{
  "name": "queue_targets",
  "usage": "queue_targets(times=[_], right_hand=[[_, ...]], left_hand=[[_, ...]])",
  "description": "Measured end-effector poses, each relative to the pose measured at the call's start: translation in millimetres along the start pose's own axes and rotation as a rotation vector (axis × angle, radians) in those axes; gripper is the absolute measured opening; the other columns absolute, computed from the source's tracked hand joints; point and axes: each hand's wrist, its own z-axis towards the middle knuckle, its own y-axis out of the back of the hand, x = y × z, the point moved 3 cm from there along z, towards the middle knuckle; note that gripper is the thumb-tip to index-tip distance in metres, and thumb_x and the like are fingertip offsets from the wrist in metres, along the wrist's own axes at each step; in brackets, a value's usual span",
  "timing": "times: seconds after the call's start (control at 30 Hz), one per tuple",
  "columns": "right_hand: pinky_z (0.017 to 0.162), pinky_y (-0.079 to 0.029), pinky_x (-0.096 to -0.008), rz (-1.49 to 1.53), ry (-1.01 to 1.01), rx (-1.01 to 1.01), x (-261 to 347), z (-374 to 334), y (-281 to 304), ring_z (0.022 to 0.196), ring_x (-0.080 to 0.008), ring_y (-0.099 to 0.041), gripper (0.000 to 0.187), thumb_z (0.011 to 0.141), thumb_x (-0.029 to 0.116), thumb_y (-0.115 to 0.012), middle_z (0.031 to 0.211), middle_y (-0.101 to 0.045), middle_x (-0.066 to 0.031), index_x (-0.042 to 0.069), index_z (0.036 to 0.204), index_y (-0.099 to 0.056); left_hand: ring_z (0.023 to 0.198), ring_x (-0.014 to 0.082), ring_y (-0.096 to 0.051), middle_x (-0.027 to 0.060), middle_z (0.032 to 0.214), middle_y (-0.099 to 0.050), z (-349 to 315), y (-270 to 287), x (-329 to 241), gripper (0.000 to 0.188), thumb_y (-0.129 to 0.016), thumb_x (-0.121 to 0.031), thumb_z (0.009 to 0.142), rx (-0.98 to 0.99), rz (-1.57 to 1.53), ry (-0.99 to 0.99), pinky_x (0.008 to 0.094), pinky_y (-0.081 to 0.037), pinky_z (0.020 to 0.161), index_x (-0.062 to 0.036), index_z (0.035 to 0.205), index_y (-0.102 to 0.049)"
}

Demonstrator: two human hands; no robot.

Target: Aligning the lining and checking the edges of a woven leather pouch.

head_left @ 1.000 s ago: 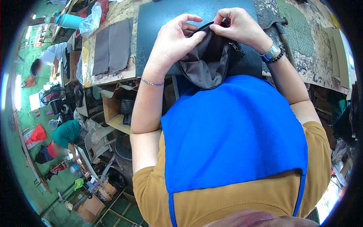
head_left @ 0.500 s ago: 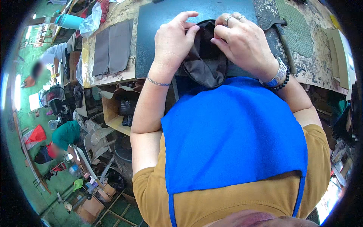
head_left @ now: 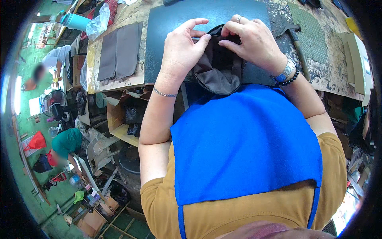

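Observation:
A dark brown fabric pouch (head_left: 219,73) is held with its mouth facing me, the lining showing inside and its near edge against my blue apron (head_left: 246,139). My left hand (head_left: 184,47) pinches the pouch's far-left rim between thumb and fingers. On the far-right side, my right hand (head_left: 254,44) has its fingertips closed at the rim, the thumb bent inside the mouth. A thin dark strip of the edge runs between the two hands. The pouch's outer side is mostly hidden.
Beneath the pouch lies a dark board (head_left: 167,24) on the worn workbench (head_left: 93,71). Two flat grey-brown pieces (head_left: 119,51) lie left; a hammer (head_left: 298,47) and green textured sheet (head_left: 308,32) lie right. A turquoise bottle (head_left: 75,21) is far left. Two people work on the left.
My right hand has turned a little, its thumb now further apart from the fingers. The pouch's mouth gapes wider, and the strip of edge between my hands shows more.

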Motion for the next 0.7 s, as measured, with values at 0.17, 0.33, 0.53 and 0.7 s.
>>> queue_targets(times=[0.17,0.33,0.53,0.7], right_hand=[[0.098,-0.041,-0.0527,-0.047,0.233,-0.112,1.8,-6.1,-7.3,0.099,-0.0247,-0.062,0.015,0.083,0.021,-0.067,0.099,-0.061,-0.0041,0.012,0.093,-0.059],[0.102,-0.038,-0.0573,0.007,0.198,-0.130,0.7,-0.6,-11.3,0.099,-0.0253,-0.062,0.015,0.084,0.019,-0.065,0.100,-0.061,-0.0042,0.012,0.096,-0.059],[0.105,-0.035,-0.0569,-0.022,0.228,-0.037,1.3,2.1,-9.8,0.097,-0.0237,-0.062,0.015,0.085,0.018,-0.065,0.099,-0.061,-0.0040,0.013,0.099,-0.059],[0.104,-0.036,-0.0580,-0.080,0.173,0.081,3.8,0.3,-13.0,0.094,-0.0246,-0.064,0.014,0.086,0.021,-0.064,0.095,-0.061,-0.0058,0.013,0.097,-0.061]], left_hand=[[0.071,0.0053,-0.063,0.0067,0.085,-0.073,-5.5,3.8,-1.7,0.035,-0.071,-0.011,0.084,-0.041,0.054,-0.013,0.0213,-0.050,0.065,-0.0088,0.119,-0.065],[0.070,0.0049,-0.062,0.0060,0.085,-0.073,-8.0,5.9,0.3,0.035,-0.071,-0.011,0.084,-0.041,-0.002,0.006,0.0213,-0.050,0.064,-0.0091,0.118,-0.065],[0.072,0.0067,-0.064,0.0064,0.085,-0.073,-9.2,3.1,2.4,0.035,-0.071,-0.011,0.084,-0.042,-0.005,-0.006,0.0221,-0.051,0.066,-0.0089,0.118,-0.065],[0.073,0.0083,-0.066,0.0070,0.085,-0.073,-12.1,2.6,0.4,0.034,-0.071,-0.011,0.084,-0.075,0.041,-0.025,0.0229,-0.052,0.067,-0.0098,0.118,-0.065]])
